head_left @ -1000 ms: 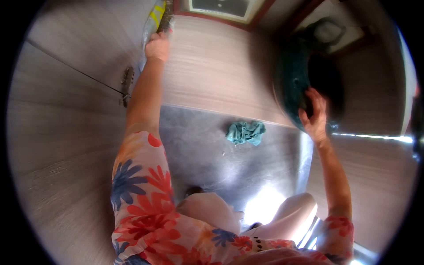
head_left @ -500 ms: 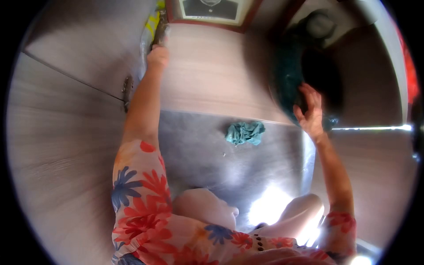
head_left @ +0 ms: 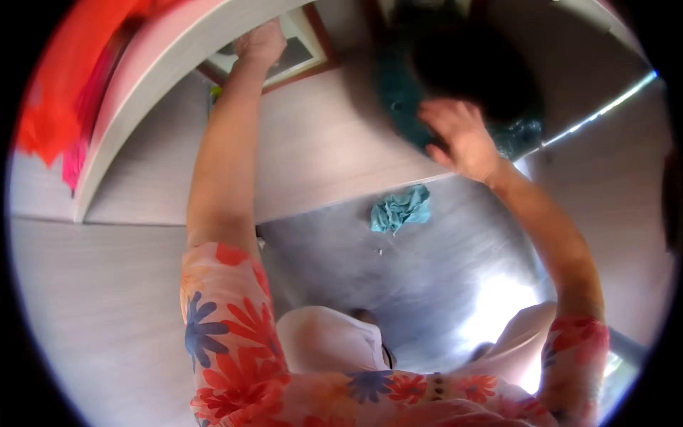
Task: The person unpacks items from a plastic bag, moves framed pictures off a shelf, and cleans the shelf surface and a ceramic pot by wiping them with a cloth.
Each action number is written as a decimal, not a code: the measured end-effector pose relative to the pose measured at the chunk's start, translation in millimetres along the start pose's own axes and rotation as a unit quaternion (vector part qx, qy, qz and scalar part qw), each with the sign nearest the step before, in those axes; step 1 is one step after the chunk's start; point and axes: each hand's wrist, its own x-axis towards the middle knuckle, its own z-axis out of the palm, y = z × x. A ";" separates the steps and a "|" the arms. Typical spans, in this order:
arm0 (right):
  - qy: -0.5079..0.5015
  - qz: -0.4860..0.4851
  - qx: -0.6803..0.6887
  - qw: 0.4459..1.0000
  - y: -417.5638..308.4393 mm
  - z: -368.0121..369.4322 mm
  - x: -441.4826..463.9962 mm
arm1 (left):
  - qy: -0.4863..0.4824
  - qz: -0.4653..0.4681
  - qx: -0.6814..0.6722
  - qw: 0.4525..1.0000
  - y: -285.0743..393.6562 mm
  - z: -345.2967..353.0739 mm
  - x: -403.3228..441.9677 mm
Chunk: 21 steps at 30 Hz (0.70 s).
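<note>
My left hand [head_left: 262, 44] reaches up in front of a framed picture [head_left: 321, 37] that leans at the back of the shelf. Its fingers point away from me, so I cannot see whether they grip anything. My right hand [head_left: 462, 139], slightly blurred, is at the near rim of a dark teal round vessel [head_left: 398, 99] with a black opening. The fingers are stretched out and the thumb stands apart. A small yellow-green item [head_left: 215, 92] shows partly behind my left forearm.
A crumpled teal cloth [head_left: 400, 208] lies on the grey cabinet floor [head_left: 341, 249] below the shelf board [head_left: 313, 156]. Red fabric [head_left: 60, 92] hangs at the upper left, beside a pale panel edge [head_left: 135, 92]. Another frame [head_left: 373, 21] stands behind the vessel.
My left hand has left the clear, yellow-marked plastic packaging by the left wall and moved up to the framed picture. The view has turned, bringing red fabric in at left. My right hand stays by the vessel.
</note>
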 end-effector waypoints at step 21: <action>0.007 0.044 0.045 0.998 8.5 13.9 -4.2 | -0.253 0.023 0.107 0.961 48.5 24.6 78.2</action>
